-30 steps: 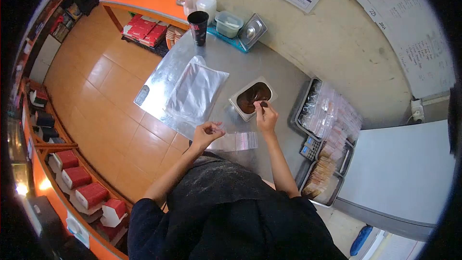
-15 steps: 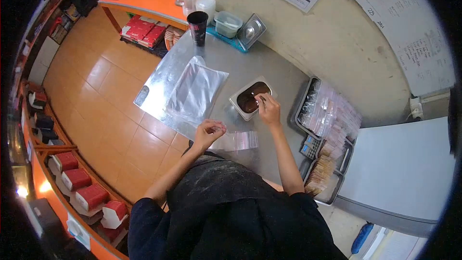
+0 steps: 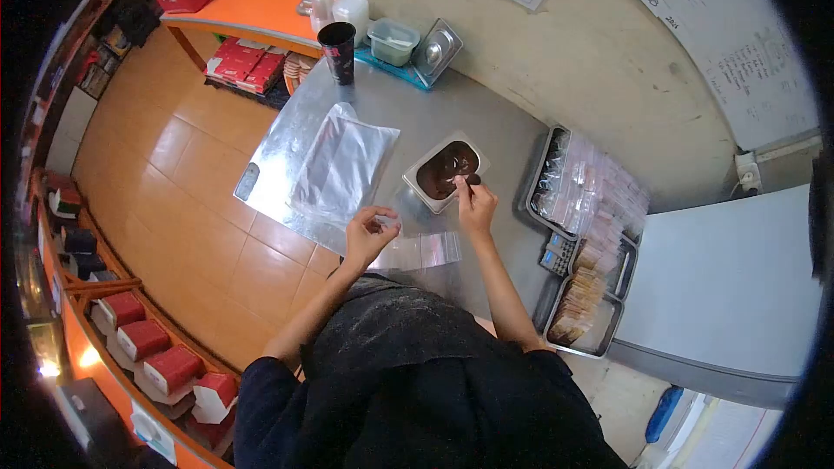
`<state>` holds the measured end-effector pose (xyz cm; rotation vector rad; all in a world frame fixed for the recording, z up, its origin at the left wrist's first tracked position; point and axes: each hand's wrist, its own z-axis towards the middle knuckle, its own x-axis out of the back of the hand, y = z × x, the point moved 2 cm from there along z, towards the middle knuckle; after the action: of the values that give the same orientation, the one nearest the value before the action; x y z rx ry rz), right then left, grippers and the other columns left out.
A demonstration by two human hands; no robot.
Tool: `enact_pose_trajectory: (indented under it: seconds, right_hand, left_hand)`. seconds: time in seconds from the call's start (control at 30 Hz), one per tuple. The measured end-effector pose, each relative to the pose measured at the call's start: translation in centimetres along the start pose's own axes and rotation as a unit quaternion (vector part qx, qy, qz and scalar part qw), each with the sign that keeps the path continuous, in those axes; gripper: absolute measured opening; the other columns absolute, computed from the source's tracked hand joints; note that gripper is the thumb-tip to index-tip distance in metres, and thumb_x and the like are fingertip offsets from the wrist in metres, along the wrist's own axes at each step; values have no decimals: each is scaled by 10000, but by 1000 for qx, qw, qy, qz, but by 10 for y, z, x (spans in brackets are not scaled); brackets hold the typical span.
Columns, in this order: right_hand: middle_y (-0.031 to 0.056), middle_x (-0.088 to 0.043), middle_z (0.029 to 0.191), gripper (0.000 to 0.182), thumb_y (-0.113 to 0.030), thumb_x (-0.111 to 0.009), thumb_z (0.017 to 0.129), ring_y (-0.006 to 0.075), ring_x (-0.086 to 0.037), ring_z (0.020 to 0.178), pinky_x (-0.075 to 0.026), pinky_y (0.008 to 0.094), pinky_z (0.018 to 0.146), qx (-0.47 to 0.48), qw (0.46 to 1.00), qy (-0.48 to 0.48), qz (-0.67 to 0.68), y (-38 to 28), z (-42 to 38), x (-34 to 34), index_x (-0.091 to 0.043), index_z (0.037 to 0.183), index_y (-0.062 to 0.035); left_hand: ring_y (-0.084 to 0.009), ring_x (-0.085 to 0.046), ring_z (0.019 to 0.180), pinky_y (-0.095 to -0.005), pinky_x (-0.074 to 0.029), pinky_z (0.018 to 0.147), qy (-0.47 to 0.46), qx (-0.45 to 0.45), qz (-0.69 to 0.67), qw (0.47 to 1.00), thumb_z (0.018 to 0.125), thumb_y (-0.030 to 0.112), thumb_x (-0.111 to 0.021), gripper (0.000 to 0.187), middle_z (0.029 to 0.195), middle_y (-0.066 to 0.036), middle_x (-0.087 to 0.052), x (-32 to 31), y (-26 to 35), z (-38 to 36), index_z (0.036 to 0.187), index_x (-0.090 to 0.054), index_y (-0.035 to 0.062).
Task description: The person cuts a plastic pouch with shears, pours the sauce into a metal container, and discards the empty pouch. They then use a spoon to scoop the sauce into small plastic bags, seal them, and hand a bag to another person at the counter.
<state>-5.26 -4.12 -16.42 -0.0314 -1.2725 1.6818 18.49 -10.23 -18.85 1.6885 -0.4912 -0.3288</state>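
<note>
A metal container (image 3: 408, 181) of dark brown sauce (image 3: 441, 175) stands on the steel table. At its near rim, my right hand (image 3: 476, 207) is closed on a small spoon (image 3: 473, 179), whose brown-coated end shows above the fingers. My left hand (image 3: 369, 233) is pinched on what looks like a small clear plastic bag (image 3: 388, 222), mostly hidden by the fingers. Below it, small zip bags (image 3: 434, 249) lie at the table's near edge. A large clear plastic sheet or bag (image 3: 343, 165) lies flat to the left of the container.
A black cup (image 3: 339, 52) and a lidded plastic tub (image 3: 393, 42) stand at the back of the steel table (image 3: 495, 113). On the right are trays of filled packets (image 3: 578, 187) and a calculator (image 3: 558, 254). A white appliance (image 3: 712, 287) stands beyond.
My right hand has drawn back slightly from over the sauce to the container's near rim, the spoon's coated end now showing. My left hand stays pinched. The view has shifted slightly.
</note>
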Motion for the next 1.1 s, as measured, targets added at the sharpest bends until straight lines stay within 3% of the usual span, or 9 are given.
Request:
enact_pose_trajectory:
  seconds: [0.2,0.5,0.73,0.87,0.97,1.1]
  right_hand:
    - [33,-627,676,311,-251,-596,975,81,-563,586,-415,240,521,-202,947,118,218,20,-12,-4,-685,836,13]
    - [37,-629,682,316,-273,-611,963,88,-549,582,-393,215,543,-308,868,209,329,46,-9,5,-683,850,14]
    - [20,-615,696,281,-276,-609,960,87,-547,602,-412,212,546,-403,765,231,446,79,-23,9,-671,886,-12]
    - [37,-605,732,289,-256,-589,973,106,-542,624,-425,214,557,-449,693,235,512,109,-32,5,-658,920,20]
    - [36,-611,771,249,-236,-598,966,105,-554,659,-439,219,563,-443,684,206,542,120,-37,8,-650,930,5]
    - [31,-611,772,209,-223,-620,950,100,-558,662,-437,215,563,-459,667,241,536,104,-28,19,-650,922,-18]
  left_hand:
    - [-41,-515,645,-205,-462,599,42,-61,-59,995,738,20,-757,441,1058,-96,-645,-5,13,6,1139,-574,13]
    - [-54,-524,675,-220,-486,668,56,-79,-3,995,731,12,-762,536,1088,-70,-653,-4,10,17,1232,-574,23]
    - [-68,-540,695,-231,-496,677,65,-100,-9,993,720,18,-766,595,1090,-83,-652,0,24,24,1279,-564,41]
    - [-100,-575,704,-253,-512,667,87,-143,74,983,706,50,-778,622,1090,-103,-653,3,39,31,1288,-558,45]
    - [-123,-591,704,-264,-518,662,99,-171,88,976,703,61,-778,622,1093,-103,-656,1,43,40,1285,-560,48]
    - [-137,-593,697,-263,-513,657,105,-234,116,960,696,51,-774,592,1075,-88,-656,-5,61,52,1255,-579,50]
